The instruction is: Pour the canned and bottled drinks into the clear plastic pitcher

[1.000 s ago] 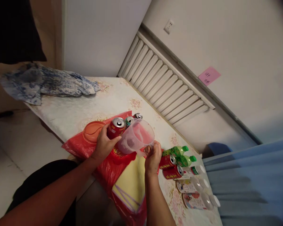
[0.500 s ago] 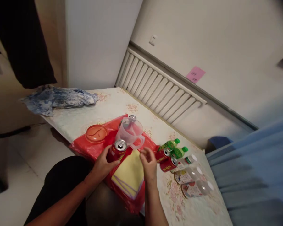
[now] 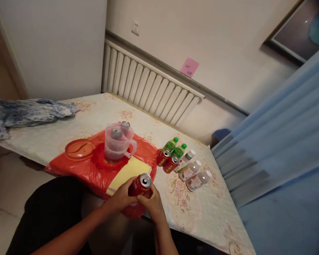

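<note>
Both of my hands are closed around a red drink can (image 3: 137, 185), whose silver top with an opened mouth faces up. My left hand (image 3: 124, 194) grips its left side and my right hand (image 3: 153, 202) its right side. Just behind the can lies a folded yellow cloth (image 3: 127, 171) on a red plastic bag (image 3: 91, 177). A clear plastic jug (image 3: 116, 145) with a handle stands on a red scalloped dish (image 3: 97, 161). To its left is an orange round dish or lid (image 3: 79, 149). Another can (image 3: 126, 124) shows partly behind the jug.
On the right stand two red cans (image 3: 171, 165), two green-capped bottles (image 3: 178, 151) and several white-capped bottles (image 3: 198, 180). A blue patterned cloth (image 3: 34, 112) lies at the table's left end. Behind the table (image 3: 202, 216) is a radiator (image 3: 149, 85); a blue curtain (image 3: 276, 134) hangs at right.
The can in my left hand has moved right and towards me, past the yellow cloth. My right hand has closed on it too. The view has turned to the right.
</note>
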A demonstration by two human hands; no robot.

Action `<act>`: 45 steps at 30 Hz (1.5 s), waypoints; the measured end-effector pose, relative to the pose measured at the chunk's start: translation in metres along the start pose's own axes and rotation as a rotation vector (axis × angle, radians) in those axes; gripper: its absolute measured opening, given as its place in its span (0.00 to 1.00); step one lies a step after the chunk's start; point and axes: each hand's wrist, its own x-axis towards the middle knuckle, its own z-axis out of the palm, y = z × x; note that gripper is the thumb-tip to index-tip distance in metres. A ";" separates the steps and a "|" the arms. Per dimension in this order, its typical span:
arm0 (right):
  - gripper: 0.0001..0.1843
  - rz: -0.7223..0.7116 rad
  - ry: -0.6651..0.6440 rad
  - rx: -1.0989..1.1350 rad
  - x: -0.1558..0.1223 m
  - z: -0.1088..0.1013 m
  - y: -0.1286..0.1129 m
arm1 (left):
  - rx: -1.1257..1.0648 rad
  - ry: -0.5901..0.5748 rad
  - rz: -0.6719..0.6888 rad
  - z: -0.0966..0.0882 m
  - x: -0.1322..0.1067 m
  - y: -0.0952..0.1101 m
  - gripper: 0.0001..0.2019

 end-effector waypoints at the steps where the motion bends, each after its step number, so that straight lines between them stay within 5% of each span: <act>1: 0.31 0.006 0.018 -0.001 -0.002 -0.003 0.004 | 0.012 -0.032 -0.004 0.004 0.001 0.000 0.38; 8: 0.27 0.047 0.130 0.020 -0.011 -0.027 0.027 | 0.159 -0.197 0.038 0.024 0.009 -0.006 0.40; 11: 0.24 0.037 0.222 0.040 -0.010 -0.045 0.040 | 0.320 -0.116 0.020 0.020 0.015 -0.020 0.40; 16: 0.25 0.044 0.389 -0.013 -0.002 -0.082 0.066 | 0.614 0.112 0.171 -0.002 0.040 -0.034 0.21; 25: 0.28 0.027 0.653 -0.090 0.028 -0.126 0.079 | 0.888 0.130 0.250 -0.016 0.064 -0.054 0.14; 38: 0.31 0.013 0.857 -0.220 0.090 -0.146 0.100 | 1.116 0.127 0.347 -0.020 0.066 -0.068 0.15; 45: 0.34 -0.008 0.867 -0.193 0.094 -0.145 0.111 | 1.214 0.140 0.427 -0.023 0.068 -0.077 0.15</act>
